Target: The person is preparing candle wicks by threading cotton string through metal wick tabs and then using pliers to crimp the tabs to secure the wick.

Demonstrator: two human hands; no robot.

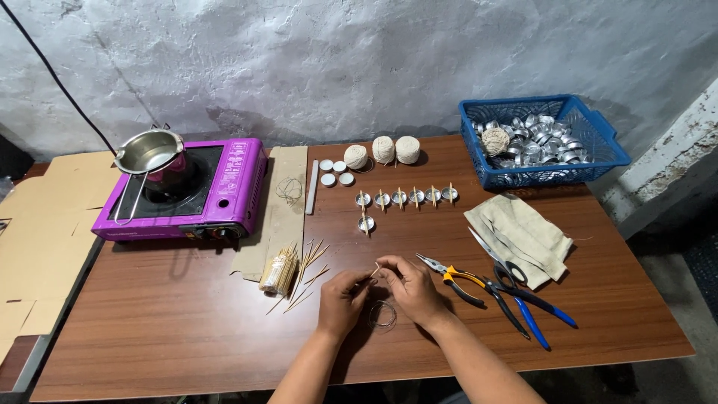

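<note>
— What are the hands on?

— My left hand (342, 299) and right hand (411, 288) meet near the front edge of the brown wooden table (187, 329). Both pinch, fingertips closed narrow, a thin pale wooden stick (375, 271) held between them. Just below the hands lies a small coil of thin grey wire (382, 314), flat on the wood.

— And around them?

— To the left, a bundle of thin wooden sticks (278, 273) with loose ones spilled beside it. To the right, yellow-handled pliers (458, 280) and blue-handled scissors (516, 288), touching a folded beige cloth (520, 236). Farther back I see a row of small round metal cups (407, 197) with sticks laid across them, three balls of pale string (383, 150), a blue plastic basket (598, 142) of metal cups, and a purple portable gas stove (224, 187) carrying a steel saucepan (149, 153).
</note>
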